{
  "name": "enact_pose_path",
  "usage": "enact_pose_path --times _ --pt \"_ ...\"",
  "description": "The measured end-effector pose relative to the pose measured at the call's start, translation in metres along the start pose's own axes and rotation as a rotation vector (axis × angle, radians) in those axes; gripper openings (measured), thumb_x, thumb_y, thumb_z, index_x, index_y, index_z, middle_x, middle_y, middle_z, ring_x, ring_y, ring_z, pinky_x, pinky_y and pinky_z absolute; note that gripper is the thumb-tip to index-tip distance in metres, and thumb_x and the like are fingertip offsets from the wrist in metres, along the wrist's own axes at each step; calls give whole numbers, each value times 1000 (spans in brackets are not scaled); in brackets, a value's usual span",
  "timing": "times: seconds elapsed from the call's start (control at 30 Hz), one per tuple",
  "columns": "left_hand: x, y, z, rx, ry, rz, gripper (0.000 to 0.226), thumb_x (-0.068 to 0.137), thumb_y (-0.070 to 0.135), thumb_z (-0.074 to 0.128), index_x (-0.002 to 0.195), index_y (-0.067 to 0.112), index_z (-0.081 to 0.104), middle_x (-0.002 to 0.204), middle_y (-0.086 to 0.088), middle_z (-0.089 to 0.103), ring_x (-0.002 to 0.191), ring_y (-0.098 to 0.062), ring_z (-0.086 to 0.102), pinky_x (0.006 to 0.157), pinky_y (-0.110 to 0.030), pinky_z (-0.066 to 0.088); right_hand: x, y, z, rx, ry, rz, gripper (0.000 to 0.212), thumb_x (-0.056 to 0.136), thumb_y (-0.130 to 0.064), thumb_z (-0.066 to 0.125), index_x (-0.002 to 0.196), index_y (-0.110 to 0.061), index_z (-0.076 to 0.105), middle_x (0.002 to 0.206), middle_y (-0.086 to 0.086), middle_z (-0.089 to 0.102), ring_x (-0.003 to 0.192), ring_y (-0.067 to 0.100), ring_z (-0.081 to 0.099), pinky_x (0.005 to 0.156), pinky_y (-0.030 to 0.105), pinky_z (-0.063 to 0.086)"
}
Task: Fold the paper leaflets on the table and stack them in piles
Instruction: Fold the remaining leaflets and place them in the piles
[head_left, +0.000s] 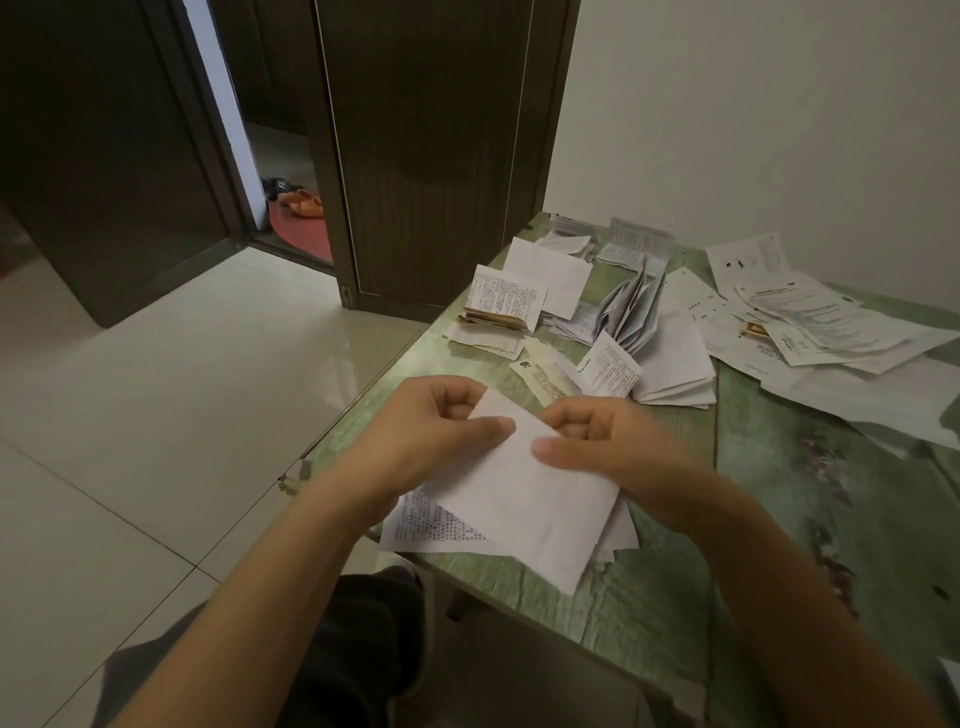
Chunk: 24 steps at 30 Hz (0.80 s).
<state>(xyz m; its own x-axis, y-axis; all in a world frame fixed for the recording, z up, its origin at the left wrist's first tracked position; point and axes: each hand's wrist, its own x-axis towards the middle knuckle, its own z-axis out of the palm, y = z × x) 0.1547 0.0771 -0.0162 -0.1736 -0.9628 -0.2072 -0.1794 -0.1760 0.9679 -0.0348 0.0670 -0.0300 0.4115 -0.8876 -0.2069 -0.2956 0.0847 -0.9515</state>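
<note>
Both hands hold one white paper leaflet (524, 488) over the near left part of the green table (649, 597). My left hand (426, 436) pinches its far left edge between thumb and curled fingers. My right hand (608, 447) pinches its far right edge the same way. Under the held leaflet lie a few loose printed sheets (436, 525). Farther back sit a pile of folded leaflets (501, 306), a fanned bunch of folded leaflets (631, 309) and a flat stack of folded leaflets (680, 358). Unfolded leaflets (810, 322) are spread at the far right.
The table's left edge (363, 405) borders a pale tiled floor (156, 389). A dark wooden door (431, 150) stands behind the table, and a white wall (753, 114) runs along the far side. A dark chair seat (363, 649) shows below my arms.
</note>
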Motion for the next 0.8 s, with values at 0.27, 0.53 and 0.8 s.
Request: enact_pose_path --times 0.27,0.53,0.8 --pt "2 -2 -1 -80 2 -21 22 80 16 69 101 13 64 87 -3 73 71 -12 71 61 -25 58 5 3 4 241 277 -74 3 87 -9 59 90 -11 61 78 2 73 70 16 68 59 26 54" --pt "0 2 7 -174 89 -65 32 92 -1 40 83 12 67 76 -7 67 59 -13 64 51 -24 52 8 3 7 179 317 -70 45 89 10 40 64 -21 60 62 -6 57 64 16 48 54 23 36" --pt "1 -1 10 -90 50 -127 18 92 27 56 88 14 66 81 -5 68 62 -10 65 54 -21 52 9 6 9 87 390 -157 55 90 8 43 56 -26 69 68 -9 64 75 25 53 63 32 41"
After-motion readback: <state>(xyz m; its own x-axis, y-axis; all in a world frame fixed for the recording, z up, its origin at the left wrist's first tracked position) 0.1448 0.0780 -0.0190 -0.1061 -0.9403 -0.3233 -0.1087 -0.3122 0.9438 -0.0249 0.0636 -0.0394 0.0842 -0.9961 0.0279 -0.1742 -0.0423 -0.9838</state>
